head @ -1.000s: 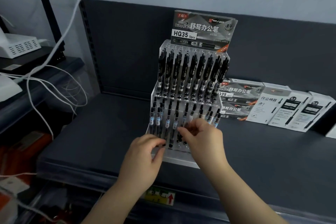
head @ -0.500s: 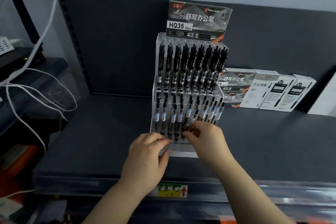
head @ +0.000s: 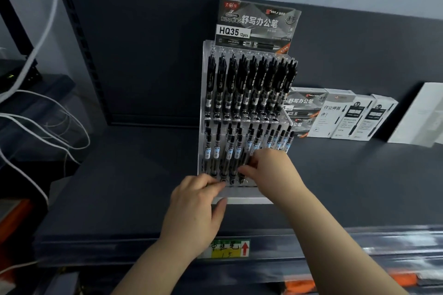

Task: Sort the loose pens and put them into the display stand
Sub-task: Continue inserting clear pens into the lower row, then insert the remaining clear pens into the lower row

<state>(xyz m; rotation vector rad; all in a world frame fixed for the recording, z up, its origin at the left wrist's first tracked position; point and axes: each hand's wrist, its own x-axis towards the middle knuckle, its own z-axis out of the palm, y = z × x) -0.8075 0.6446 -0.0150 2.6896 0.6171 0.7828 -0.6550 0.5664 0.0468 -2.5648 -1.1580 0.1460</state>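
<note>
Pens (head: 230, 151) fill both tiers of the display stand (head: 202, 103), which sits near the shelf's (head: 119, 187) front edge. Of the hands, the left hand (head: 194, 206) grips the stand's base, likely to steady it, while the right hand (head: 271, 170) pinches a lower-tier pen, apparently seating it.

Clear plastic stand (head: 239, 195) (matt shelf (head: 119, 187))
</note>
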